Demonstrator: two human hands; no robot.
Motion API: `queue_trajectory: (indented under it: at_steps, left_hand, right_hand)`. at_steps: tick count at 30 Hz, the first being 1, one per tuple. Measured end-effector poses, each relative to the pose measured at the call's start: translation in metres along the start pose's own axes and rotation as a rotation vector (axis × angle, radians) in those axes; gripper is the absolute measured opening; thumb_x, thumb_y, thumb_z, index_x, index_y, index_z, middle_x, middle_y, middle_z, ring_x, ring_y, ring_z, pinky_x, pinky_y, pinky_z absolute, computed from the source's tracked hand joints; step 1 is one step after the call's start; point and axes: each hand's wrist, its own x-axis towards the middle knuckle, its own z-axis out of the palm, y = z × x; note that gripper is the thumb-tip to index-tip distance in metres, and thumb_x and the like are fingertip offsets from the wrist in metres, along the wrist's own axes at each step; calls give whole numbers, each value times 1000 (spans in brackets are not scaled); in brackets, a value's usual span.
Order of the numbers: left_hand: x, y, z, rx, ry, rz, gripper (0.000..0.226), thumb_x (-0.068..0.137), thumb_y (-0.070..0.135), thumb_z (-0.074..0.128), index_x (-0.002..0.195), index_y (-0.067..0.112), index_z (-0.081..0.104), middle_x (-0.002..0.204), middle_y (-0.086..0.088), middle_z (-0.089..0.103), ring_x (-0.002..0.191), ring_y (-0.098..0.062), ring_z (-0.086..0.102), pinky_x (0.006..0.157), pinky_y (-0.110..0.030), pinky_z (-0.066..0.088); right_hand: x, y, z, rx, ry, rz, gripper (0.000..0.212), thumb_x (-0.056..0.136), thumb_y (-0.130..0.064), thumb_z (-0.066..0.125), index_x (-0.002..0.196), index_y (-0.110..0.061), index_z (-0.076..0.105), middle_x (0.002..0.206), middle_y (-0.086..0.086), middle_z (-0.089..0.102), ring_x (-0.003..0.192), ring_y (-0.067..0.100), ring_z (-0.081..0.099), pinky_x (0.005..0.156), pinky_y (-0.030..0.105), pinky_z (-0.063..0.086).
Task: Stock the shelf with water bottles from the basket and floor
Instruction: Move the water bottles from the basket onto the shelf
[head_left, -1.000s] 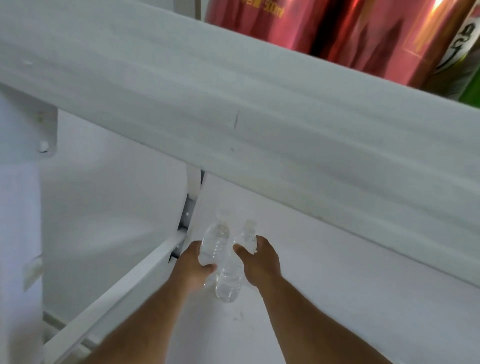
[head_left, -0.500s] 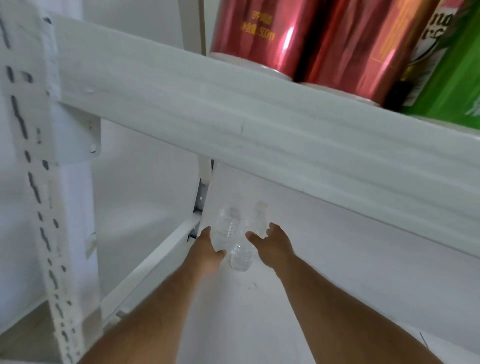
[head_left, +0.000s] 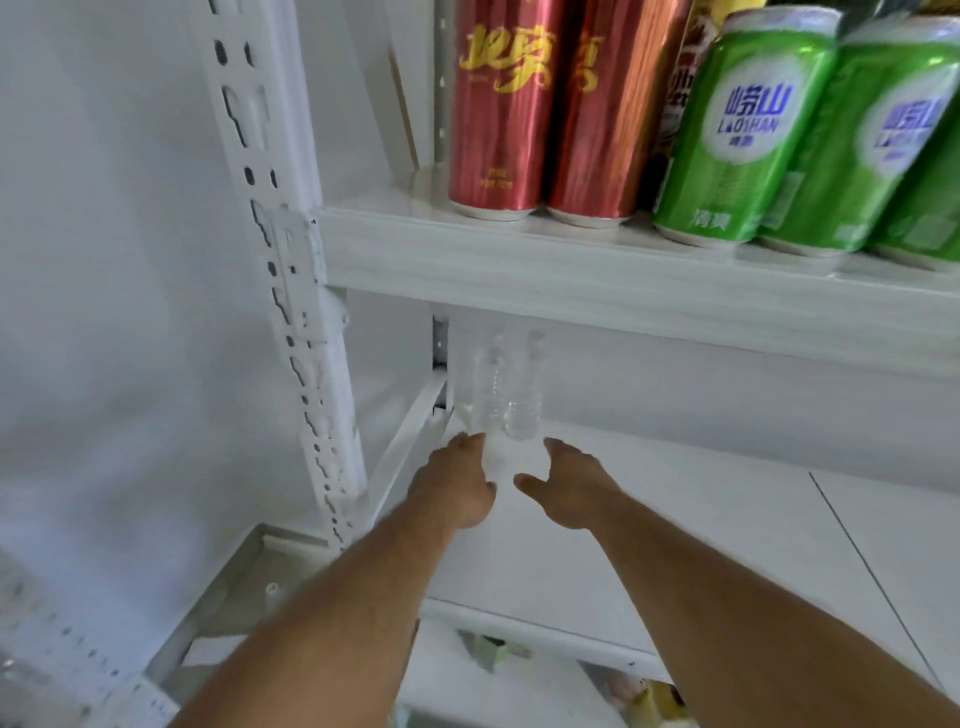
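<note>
White shelf carries two clear water bottles, upright at its 11 o'clock back corner, probably tucked there to leave room. Both hands, left and right, hover released just before them, grasping nothing.

White shelf board, lower level: 2 clear water bottles upright at far-left corner, approx 11 o'clock on board, touching each other, just beside the rear post. Faint seam line across board at 3 o'clock. Upper shelf above: 2 red cans at 12 o'clock, side by side, touching; green cans at 1–2 o'clock, close-packed. Slotted white upright at 9 o'clock carries both boards.
</note>
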Motion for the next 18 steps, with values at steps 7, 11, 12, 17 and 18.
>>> queue_trajectory:
  at_steps: [7, 11, 12, 17, 18]
  left_hand:
    - [-71, 6, -7, 149, -51, 9, 73, 94, 35, 54, 156, 27, 16, 164, 4, 14, 147, -26, 26, 115, -44, 33]
    - [-110, 11, -2, 186, -66, -11, 74, 94, 35, 54, 156, 28, 14, 165, 4, 12, 147, -26, 25, 115, -43, 33]
    - [-120, 12, 0, 196, -71, -18, 74, 94, 35, 54, 156, 28, 15, 165, 4, 12, 147, -26, 25, 115, -43, 33]
    - [-168, 16, 21, 272, -124, -43, 74, 93, 34, 55, 156, 28, 16, 165, 4, 11, 147, -25, 24, 116, -44, 31]
    - [-178, 17, 29, 294, -143, -46, 74, 93, 34, 55, 156, 29, 16, 165, 5, 11, 147, -24, 24, 115, -44, 31]
  right_hand:
    - [-68, 6, 19, -136, -41, -47, 82, 94, -60, 47, 155, -11, 21, 158, 7, 29, 144, 30, 30, 114, 44, 33]
    - [-106, 18, 26, -151, -38, -92, 80, 94, -59, 47, 154, -12, 22, 160, 8, 26, 146, 29, 26, 116, 44, 31]
    - [-118, 21, 29, -154, -30, -107, 78, 94, -57, 48, 153, -12, 25, 158, 8, 28, 145, 29, 28, 115, 44, 32]
    - [-169, 43, 53, -178, -56, -181, 73, 94, -53, 51, 150, -11, 28, 157, 9, 29, 144, 29, 28, 113, 44, 34]
    - [-179, 50, 61, -177, -70, -191, 73, 94, -53, 50, 150, -11, 29, 156, 9, 30, 143, 29, 29, 113, 45, 34]
